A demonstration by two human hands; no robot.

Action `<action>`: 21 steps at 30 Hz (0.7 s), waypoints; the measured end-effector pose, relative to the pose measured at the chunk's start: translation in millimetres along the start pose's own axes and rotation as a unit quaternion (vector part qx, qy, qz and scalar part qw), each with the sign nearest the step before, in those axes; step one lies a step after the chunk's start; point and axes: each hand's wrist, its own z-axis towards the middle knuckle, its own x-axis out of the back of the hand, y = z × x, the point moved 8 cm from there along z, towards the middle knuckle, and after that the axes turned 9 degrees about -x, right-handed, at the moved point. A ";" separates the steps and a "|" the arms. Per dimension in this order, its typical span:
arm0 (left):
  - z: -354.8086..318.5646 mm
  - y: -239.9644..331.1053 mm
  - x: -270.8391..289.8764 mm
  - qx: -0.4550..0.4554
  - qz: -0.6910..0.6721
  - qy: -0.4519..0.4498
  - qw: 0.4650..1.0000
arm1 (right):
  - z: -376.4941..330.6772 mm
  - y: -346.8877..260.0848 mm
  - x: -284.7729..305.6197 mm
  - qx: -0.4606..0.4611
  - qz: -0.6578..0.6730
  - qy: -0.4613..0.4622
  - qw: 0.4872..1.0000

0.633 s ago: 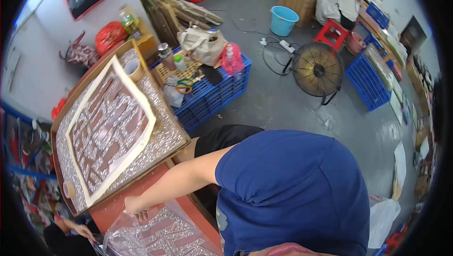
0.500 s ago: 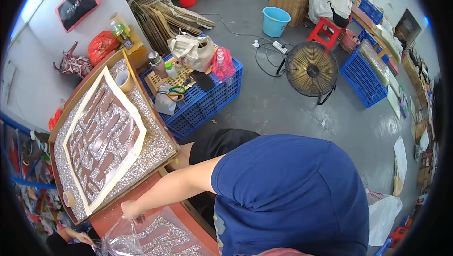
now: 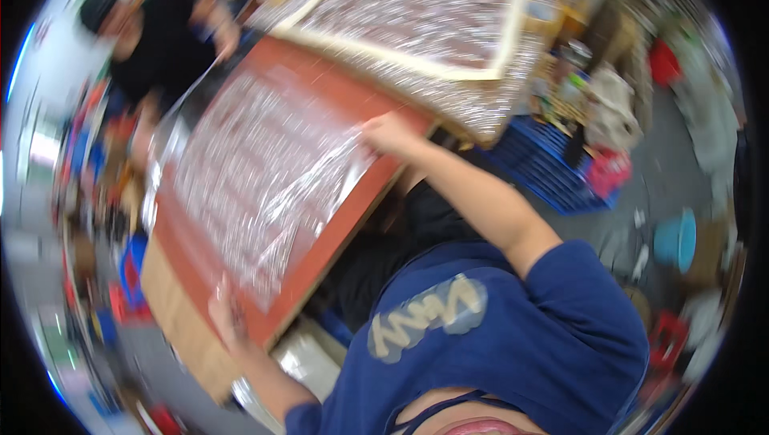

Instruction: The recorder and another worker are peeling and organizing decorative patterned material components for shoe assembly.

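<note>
- Between the two hands, and reaching away from both toward the far side, lies a clear film, spread over a red-brown board.
- Its long axis seems to run from the right hand's end to the left hand's, roughly along the near edge of the board, though the wide lens bends everything.
- The right hand is the nearer one: it's right at the film's corner, fingers curled, and looks to me to be pinching that edge, as far as the blur lets me judge.
- The left hand is just beside the film's opposite near corner, by the board's end; I can't tell whether its fingers grip, press or only hover.
- Across the film from both hands, a person in black leans in, with a hand near the far edge.
- The film itself is see-through and shiny, with a silvery, streaky patterned patch in the middle; toward the right hand it creases and catches white glare.
- Beyond the right hand, on the far side, there's a glittery panel bearing a cream frame.
</note>
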 end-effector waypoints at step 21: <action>-76.8 -83.7 27.2 0.008 -0.025 0.300 0.953 | -57.8 -12.1 -4.6 0.369 -0.265 0.184 0.872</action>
